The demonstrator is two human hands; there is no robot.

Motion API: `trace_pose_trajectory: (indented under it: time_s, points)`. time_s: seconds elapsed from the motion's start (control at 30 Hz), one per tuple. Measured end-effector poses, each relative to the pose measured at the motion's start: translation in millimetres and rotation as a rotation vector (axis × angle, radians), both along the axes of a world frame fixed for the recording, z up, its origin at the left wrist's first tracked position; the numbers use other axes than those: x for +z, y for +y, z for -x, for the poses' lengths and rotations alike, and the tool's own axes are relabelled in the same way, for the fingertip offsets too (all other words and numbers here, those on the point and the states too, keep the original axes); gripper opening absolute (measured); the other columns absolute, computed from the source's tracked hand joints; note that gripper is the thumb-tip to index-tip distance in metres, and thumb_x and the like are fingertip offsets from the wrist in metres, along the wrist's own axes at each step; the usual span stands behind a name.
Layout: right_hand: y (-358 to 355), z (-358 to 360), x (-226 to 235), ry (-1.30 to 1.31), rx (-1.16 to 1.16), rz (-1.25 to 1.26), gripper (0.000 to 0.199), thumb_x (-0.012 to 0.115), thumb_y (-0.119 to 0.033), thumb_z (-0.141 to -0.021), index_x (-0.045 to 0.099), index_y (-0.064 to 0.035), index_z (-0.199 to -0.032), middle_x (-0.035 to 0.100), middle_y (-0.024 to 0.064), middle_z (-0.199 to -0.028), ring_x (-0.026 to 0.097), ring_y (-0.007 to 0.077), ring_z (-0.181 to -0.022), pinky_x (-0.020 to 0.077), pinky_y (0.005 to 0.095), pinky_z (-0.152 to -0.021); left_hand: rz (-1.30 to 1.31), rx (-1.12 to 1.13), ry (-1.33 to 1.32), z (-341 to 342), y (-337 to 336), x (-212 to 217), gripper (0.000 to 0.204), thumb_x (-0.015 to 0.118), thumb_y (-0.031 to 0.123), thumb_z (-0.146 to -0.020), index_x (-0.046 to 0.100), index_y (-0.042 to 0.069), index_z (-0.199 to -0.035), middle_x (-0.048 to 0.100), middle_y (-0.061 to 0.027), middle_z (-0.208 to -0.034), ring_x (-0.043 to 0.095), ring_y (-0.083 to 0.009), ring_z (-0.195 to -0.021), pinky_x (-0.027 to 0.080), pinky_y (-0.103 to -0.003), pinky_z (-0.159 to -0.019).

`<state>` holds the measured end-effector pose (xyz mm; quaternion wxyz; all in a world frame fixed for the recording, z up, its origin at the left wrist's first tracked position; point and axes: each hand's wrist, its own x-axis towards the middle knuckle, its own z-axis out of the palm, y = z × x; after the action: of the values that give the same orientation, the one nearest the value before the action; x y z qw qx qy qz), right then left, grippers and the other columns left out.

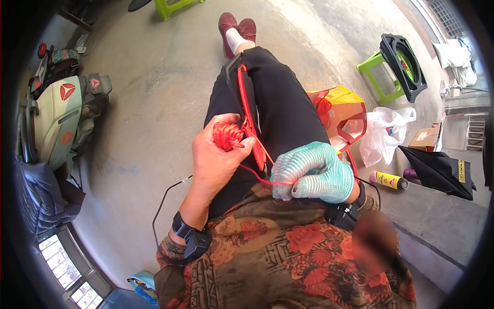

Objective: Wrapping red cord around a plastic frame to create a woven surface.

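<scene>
My bare left hand [213,154] is closed around a small bundle of red cord [227,136], held over my lap. My right hand [314,175], in a pale green and white knitted glove, pinches a red strand [262,179] that runs across from the left hand. Between my black-trousered legs lies a long, narrow strip wrapped in red cord [244,95], with a dark bare part at its far end. Its near end passes beside my left fingers. How the strand joins the strip is hidden.
Right of my legs are a yellow and red bag [339,116], a white plastic bag [383,134], a yellow spray can [389,180] and a black folded umbrella [437,170]. A green stool [378,77] stands farther off, a pale scooter [59,118] at the left. Thin black cables run from my wrists.
</scene>
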<state>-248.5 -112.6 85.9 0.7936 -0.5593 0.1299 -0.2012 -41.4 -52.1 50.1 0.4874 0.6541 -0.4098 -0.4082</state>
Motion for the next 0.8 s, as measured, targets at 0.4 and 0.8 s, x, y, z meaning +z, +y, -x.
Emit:
trace_pose_trajectory:
  time_s: [0.4, 0.8]
  points:
    - [-39, -5, 49, 0.152, -0.403, -0.085, 0.02, 0.06, -0.014, -0.087, 0.058, 0.0019, -0.099, 0.053, 0.0041, -0.063, 0.045, 0.0101, -0.051, 0.038, 0.0254, -0.052, 0.285, 0.183, 0.431, -35, 9, 2, 0.033, 0.072, -0.001, -0.078, 0.06, 0.002, -0.109, 0.062, -0.0052, -0.1, 0.061, -0.0108, -0.09, 0.052, -0.028, -0.081]
    - [-64, -72, -56, 0.4, -0.52, 1.21, 0.031, 0.069, -0.01, -0.073, 0.063, -0.0081, -0.103, 0.056, 0.0139, -0.122, 0.06, 0.0329, -0.101, 0.0511, 0.0384, -0.084, 0.245, 0.005, -0.795, -32, -16, -15, 0.034, 0.068, -0.007, -0.075, 0.065, 0.003, -0.107, 0.062, -0.0099, -0.108, 0.065, -0.0154, -0.088, 0.054, -0.026, -0.071]
